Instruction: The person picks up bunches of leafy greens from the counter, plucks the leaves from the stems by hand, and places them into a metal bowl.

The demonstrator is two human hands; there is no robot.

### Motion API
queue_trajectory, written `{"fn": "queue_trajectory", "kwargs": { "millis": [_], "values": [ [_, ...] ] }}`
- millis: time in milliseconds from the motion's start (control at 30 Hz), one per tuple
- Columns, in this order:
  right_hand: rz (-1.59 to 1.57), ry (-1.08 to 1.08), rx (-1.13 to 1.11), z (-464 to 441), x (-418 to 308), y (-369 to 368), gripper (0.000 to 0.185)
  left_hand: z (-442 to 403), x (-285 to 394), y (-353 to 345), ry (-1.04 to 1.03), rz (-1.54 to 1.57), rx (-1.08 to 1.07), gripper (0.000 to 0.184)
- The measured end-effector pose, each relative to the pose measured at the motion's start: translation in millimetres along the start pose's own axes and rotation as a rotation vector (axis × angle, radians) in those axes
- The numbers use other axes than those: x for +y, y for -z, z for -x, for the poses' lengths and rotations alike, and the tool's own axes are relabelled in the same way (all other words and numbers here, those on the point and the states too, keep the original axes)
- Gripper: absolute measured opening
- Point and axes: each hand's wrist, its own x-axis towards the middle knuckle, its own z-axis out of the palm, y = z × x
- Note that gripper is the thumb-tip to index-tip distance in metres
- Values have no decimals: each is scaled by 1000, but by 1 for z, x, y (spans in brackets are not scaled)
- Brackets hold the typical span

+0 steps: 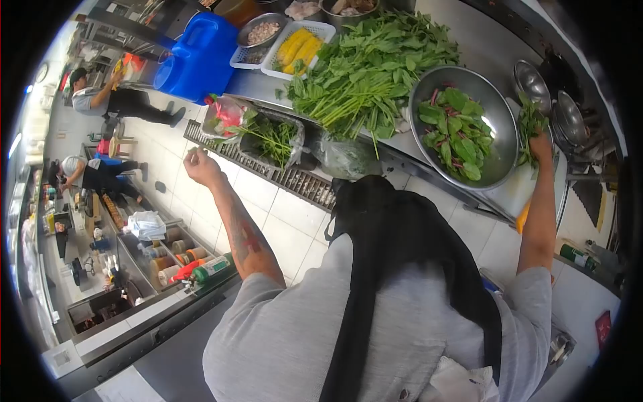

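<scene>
My right hand [540,146], at the right end of the counter, is closed round a bunch of leafy greens [530,122]. Beside it stands a large steel bowl [501,124] containing loose green leaves with reddish stems [459,130]. A big heap of leafy greens [382,63] covers the middle of the counter. Out to the left, my left hand [202,169] is raised with its fingers curled together; whether something small is in them I cannot make out. Near that hand is a lined bin [299,144] with green stems [271,137] in it.
A blue plastic jug [194,60], a white basket [323,30] of yellow corn-like pieces and a bowl of chopped pieces [262,32] stand at the upper left. A floor drain grate [295,184] runs below the counter. Two people [100,100] are in the room further left.
</scene>
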Motion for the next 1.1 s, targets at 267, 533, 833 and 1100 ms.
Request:
{"fn": "queue_trajectory", "kwargs": {
  "millis": [267, 533, 833, 1100],
  "values": [
    [-155, 137, 381, 42, -37, 92, 63, -51, -205, -43, 458, -45, -79, 21],
    [-126, 579, 465, 164, -222, 135, 41, 72, -17, -180, -63, 100, -574, 25],
    [-309, 712, 275, 212, -297, 107, 38, 161, 27, -346, -758, -461, -1362, 24],
    [-498, 696, 260, 244, -244, 77, 34, 170, 120, -330, -871, -408, -1065, 23]
  ]
}}
